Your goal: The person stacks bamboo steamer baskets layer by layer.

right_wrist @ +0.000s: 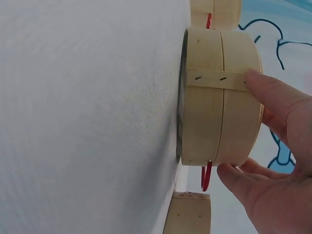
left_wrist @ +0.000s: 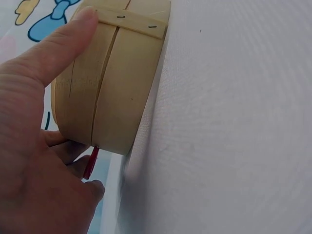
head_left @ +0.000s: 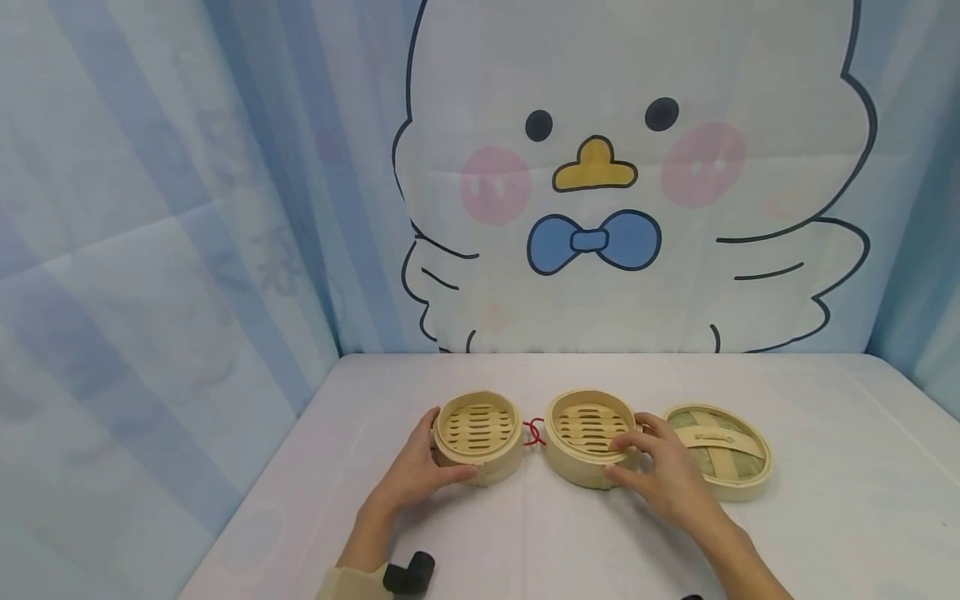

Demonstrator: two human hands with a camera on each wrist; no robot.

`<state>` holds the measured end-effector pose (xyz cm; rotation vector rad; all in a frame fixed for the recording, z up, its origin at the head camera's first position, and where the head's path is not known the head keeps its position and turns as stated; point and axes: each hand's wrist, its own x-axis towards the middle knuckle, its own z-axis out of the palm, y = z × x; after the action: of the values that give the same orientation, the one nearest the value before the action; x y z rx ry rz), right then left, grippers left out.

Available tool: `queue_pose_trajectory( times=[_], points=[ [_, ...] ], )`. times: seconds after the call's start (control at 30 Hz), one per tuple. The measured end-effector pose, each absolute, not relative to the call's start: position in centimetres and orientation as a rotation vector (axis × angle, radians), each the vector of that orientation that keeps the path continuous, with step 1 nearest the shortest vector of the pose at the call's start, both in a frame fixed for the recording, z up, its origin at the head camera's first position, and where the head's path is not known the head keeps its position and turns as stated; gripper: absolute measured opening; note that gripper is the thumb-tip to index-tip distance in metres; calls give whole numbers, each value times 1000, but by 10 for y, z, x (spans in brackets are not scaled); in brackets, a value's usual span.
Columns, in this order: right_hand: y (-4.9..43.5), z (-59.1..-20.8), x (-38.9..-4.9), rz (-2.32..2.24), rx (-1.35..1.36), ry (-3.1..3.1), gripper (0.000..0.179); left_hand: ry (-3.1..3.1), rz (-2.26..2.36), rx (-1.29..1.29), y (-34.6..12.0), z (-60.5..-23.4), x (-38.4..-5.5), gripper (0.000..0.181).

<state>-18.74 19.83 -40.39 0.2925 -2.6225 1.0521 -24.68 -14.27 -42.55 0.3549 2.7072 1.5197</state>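
Two bare hands each grip a small round bamboo steamer basket on the white tabletop [head_left: 555, 542]; clock hours here are read from the head view, with twelve toward the backdrop [head_left: 495, 283]. The left hand [head_left: 418, 467] has its thumb spread well away from its fingers, with the left basket [head_left: 492, 468] held between them. That thumb presses the front wall near six o'clock, on a stapled strip [left_wrist: 134, 22], while the fingers reach round the wall at about nine to ten; their tips are partly hidden. Beside them, a red loop [left_wrist: 91, 163] hangs from the wall.

The right hand [head_left: 667, 475] holds the right basket [head_left: 577, 471], which lies at three o'clock from the left one. Its thumb touches the front wall near five, on another stapled strip [right_wrist: 209, 78]; the index finger bends over the rim near four, and the other fingers lie against the wall around two to three, close to a red loop [right_wrist: 208, 173]. Thumb and fingers stand apart by part of the basket's curve. Both slatted floors face upward. Red cord [head_left: 534, 432] spans the narrow gap between the baskets. A woven lid [head_left: 731, 492] lies just beyond the right hand's fingers, between three and four o'clock from the right basket.
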Motion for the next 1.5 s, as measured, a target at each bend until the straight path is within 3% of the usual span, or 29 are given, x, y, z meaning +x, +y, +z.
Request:
queue_pose_trajectory(
  times=[1.5],
  points=[
    [182,-382,-199,973,451,-2330,22,2699,1512,295,-141,-425,-247,118]
  ],
)
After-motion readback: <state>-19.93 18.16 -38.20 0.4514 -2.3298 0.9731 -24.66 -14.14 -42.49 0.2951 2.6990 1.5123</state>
